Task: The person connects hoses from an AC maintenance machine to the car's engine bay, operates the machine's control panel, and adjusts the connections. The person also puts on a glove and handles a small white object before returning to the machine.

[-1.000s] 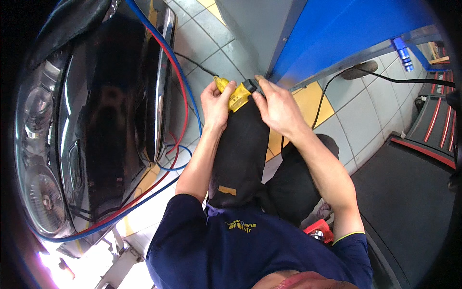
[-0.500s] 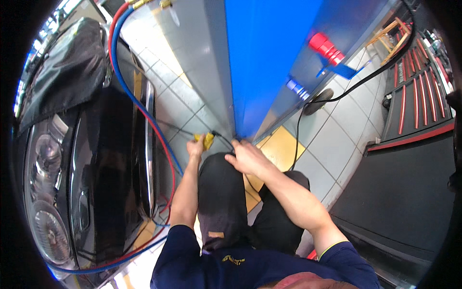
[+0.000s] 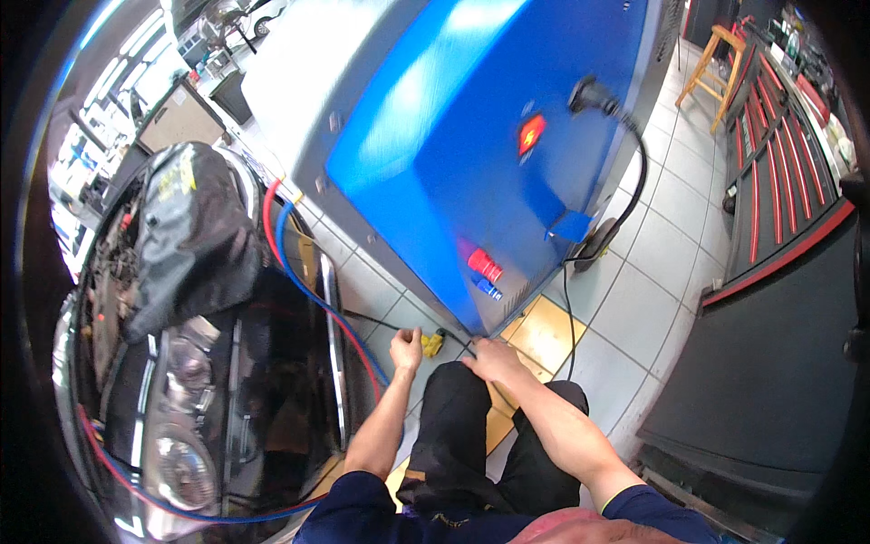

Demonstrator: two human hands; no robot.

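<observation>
Low above the tiled floor, my left hand [image 3: 407, 350] is closed at a yellow cable connector [image 3: 435, 343], which shows at the fingertips. From the connector a black cable [image 3: 458, 338] runs to my right hand [image 3: 497, 362]. That hand's fingers are curled around the cable beside the bottom corner of a large blue and grey machine [image 3: 390, 195]. The fingertips are partly hidden. Just above my right hand, a red plug fitting [image 3: 485, 265] and a blue one [image 3: 487, 286] stick out of the machine's side.
At left stands a black car [image 3: 263, 399] with a dark cover [image 3: 204, 227] over its engine bay. Red and blue hoses [image 3: 313, 296] curve past its bumper. A thick black cable [image 3: 642, 154] loops from the machine. Right are a tool cabinet [image 3: 770, 172] and a wooden stool [image 3: 711, 77].
My view has lifted and shows more of the machine and car. Both hands stay low by the machine's corner, the left one at the yellow connector and the right one on the cable.
</observation>
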